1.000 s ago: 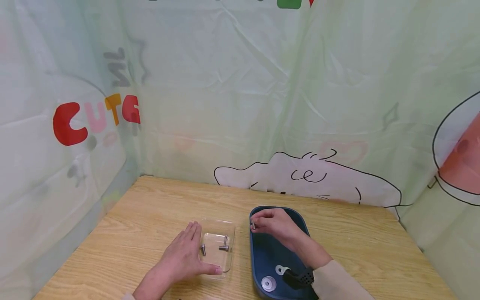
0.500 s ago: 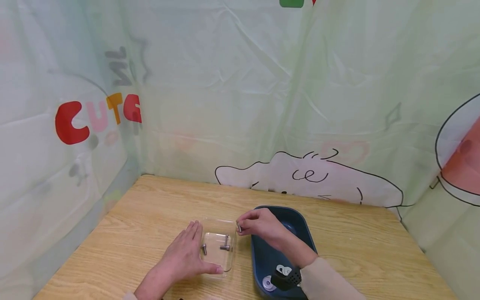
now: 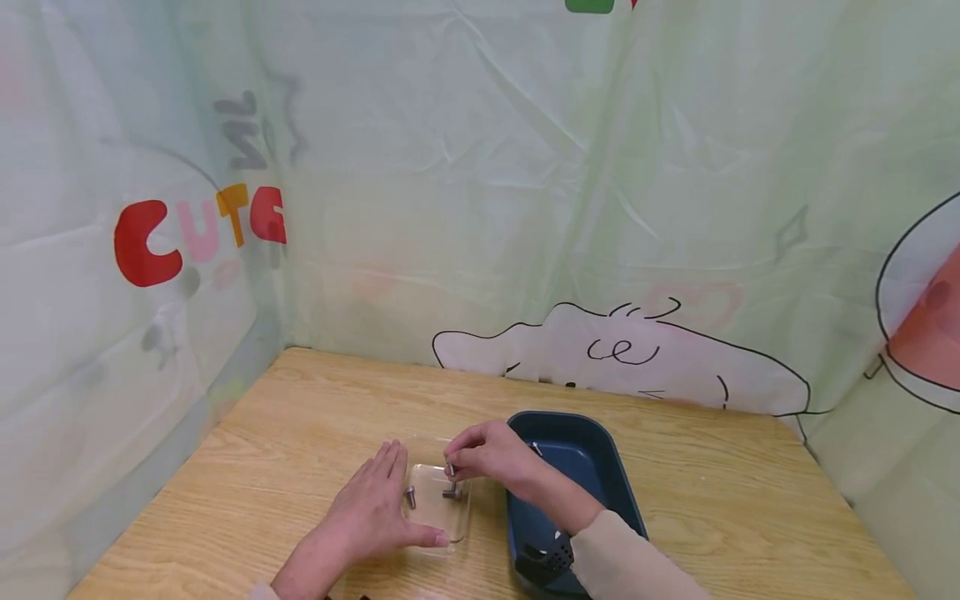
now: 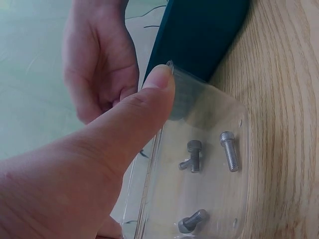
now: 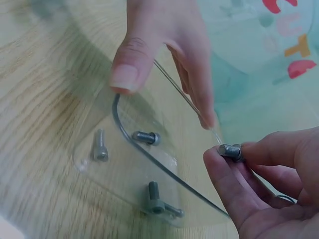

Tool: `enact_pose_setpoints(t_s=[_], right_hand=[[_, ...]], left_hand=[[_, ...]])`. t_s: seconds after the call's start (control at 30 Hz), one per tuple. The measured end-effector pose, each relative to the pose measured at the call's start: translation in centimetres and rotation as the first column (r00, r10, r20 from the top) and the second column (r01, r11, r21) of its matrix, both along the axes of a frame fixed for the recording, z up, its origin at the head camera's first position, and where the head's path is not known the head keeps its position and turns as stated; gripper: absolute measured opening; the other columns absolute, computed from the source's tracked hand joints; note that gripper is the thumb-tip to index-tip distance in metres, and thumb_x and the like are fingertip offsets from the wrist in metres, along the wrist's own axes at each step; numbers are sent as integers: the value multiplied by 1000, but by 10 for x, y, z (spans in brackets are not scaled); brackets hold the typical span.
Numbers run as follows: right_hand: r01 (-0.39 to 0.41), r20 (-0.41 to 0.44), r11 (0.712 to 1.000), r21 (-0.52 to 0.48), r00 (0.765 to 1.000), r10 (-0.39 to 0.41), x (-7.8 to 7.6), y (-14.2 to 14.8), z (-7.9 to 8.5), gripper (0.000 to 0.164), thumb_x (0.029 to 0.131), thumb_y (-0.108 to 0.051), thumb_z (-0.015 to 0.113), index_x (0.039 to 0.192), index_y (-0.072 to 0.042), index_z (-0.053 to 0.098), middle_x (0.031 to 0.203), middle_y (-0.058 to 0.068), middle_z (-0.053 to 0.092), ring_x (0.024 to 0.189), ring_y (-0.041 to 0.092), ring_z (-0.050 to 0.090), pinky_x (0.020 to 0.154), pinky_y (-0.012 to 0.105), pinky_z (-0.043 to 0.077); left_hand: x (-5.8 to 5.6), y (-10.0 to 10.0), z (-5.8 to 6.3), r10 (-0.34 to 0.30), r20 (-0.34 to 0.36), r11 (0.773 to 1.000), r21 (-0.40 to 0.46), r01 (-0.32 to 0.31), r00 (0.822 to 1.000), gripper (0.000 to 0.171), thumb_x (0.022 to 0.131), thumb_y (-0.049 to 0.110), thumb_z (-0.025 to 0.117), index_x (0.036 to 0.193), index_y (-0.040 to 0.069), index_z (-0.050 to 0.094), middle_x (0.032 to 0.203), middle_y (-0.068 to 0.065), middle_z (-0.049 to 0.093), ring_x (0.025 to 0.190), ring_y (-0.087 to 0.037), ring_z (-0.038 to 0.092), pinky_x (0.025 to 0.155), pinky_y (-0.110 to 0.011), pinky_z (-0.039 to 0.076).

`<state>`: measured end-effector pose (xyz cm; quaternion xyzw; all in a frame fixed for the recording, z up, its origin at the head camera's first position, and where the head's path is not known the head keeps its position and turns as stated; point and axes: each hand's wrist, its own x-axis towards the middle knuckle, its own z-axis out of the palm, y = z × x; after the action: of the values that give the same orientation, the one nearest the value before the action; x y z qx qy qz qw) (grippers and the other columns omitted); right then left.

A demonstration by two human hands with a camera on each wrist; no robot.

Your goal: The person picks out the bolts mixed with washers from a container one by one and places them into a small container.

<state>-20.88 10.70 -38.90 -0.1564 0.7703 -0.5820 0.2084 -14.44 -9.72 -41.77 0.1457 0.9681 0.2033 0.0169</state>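
Note:
My left hand lies along the left side of a clear plastic box. Its fingers are straight, and the thumb presses the near rim. Over the box, my right hand pinches a metal socket-head screw between thumb and fingertips. Inside the box lie several loose screws, among them one on its own and one touching or overlapping a smaller one. Beside the box stands a dark blue bin, partly covered by my right forearm.
Another small screw is in the bin's far left part. A black watch on the right wrist hides much of the bin's near end. Wooden tabletop surrounds both containers, and a printed curtain hangs behind and at the left.
My right hand has moved left from above the blue bin to over the clear box, carrying the pinched screw. The left hand has kept its place on the box.

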Motion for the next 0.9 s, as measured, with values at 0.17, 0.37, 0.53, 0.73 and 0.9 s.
enact_pose_setpoints(t_s=[0.17,0.37,0.53,0.73,0.9], right_hand=[[-15,-19,1000,17,1000,15,2,-6,-3,20,94,-3,63,107,13,67,94,17,71,81,18,72,81,39,62],[-22,-28,997,74,999,24,1,-10,-5,18,93,-3,65,105,9,70,89,11,71,79,18,71,79,38,62],[-22,-14,995,92,1000,24,1,-10,-5,18,93,-4,65,106,7,70,90,10,71,79,18,71,80,37,62],[-17,-10,996,88,1000,18,2,-9,-5,18,94,-2,63,106,9,70,91,11,70,81,22,73,81,38,62],[-1,-3,996,88,1000,1,3,-9,-4,16,94,-1,62,105,8,69,91,12,70,83,25,74,81,39,62]], left_hand=[[0,0,1,0,8,1000,-4,0,1000,131,64,79,72,149,-12,31,158,-30,29,149,-40,26,119,-55,30],[0,1,1,0,7,1000,-9,0,1000,132,64,80,72,149,-11,30,158,-29,29,149,-40,26,119,-55,30],[0,1,2,4,5,1000,-1,-4,1000,132,63,79,72,150,-11,30,158,-29,29,149,-39,27,119,-55,30],[1,1,2,6,18,1000,7,-6,1000,132,63,79,73,150,-11,30,158,-29,29,150,-39,26,119,-55,30],[0,1,2,3,18,1000,4,-3,1000,132,63,80,72,150,-11,30,158,-29,29,150,-39,26,119,-55,30]])
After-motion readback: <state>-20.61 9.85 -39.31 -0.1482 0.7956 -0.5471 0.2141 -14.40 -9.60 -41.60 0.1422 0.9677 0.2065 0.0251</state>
